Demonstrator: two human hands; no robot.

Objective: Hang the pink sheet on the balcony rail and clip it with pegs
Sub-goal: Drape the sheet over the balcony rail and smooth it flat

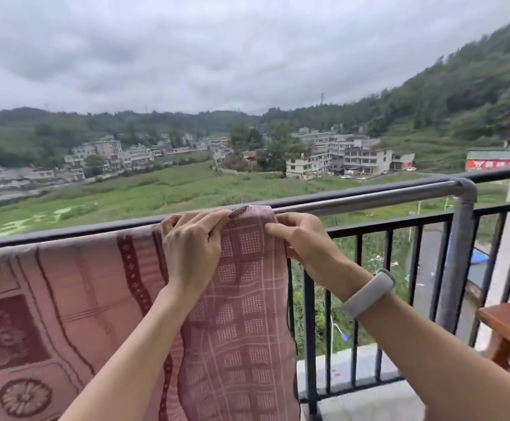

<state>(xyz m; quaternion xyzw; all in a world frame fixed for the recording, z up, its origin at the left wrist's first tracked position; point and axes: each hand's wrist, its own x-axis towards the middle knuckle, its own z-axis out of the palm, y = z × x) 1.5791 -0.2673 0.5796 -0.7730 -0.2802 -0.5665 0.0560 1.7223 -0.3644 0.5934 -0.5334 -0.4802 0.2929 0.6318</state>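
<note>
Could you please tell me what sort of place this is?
Most likely a home balcony over a hillside village: a black rail with the sheet draped over it, houses and fields beyond.

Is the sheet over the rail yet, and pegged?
Over the rail: the sheet drapes down, both hands pinching its top edge. No pegs visible.

The pink sheet [241, 314], woven with dark maroon bands, a flower medallion and a pale checked grid, hangs draped over the balcony rail [369, 199]. Its right edge folds over the rail's top bar, left of the rail's grey corner joint, and falls downward.
</note>
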